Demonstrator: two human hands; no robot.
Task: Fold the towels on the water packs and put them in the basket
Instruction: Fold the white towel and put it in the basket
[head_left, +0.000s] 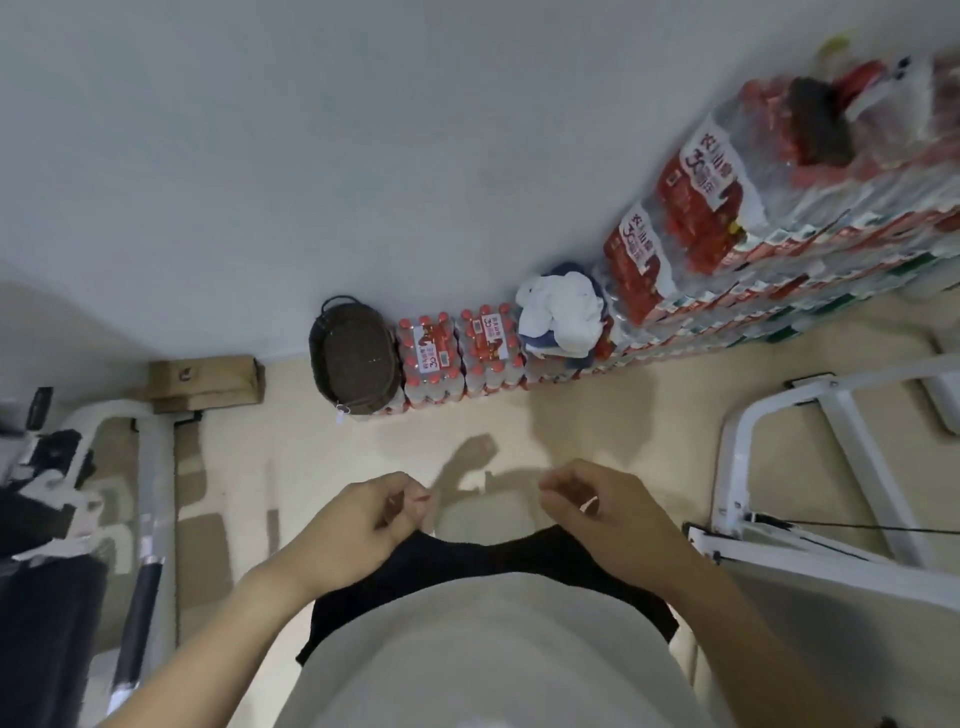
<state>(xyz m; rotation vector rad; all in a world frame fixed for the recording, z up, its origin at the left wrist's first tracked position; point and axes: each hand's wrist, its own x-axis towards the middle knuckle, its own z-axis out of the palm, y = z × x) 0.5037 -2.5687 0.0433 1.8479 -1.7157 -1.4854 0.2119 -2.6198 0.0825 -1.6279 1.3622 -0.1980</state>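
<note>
One black towel (483, 558) hangs in front of the person's torso, its top edge pinched by both hands, the left hand (363, 525) at its 9 o'clock corner and the right hand (592, 512) at its 3 o'clock corner, fingers curled tight on the cloth. Its long axis runs 9 to 3 o'clock, sagging in the middle. I judge folding has only begun: no crease shows yet. At 12 o'clock from the hands, a heap of white and blue towels (561, 317) waits unfolded on the low water packs (457, 353). At 11 o'clock the dark woven basket (356, 353) sits on the packs' left end; nothing folded shows inside it.
</note>
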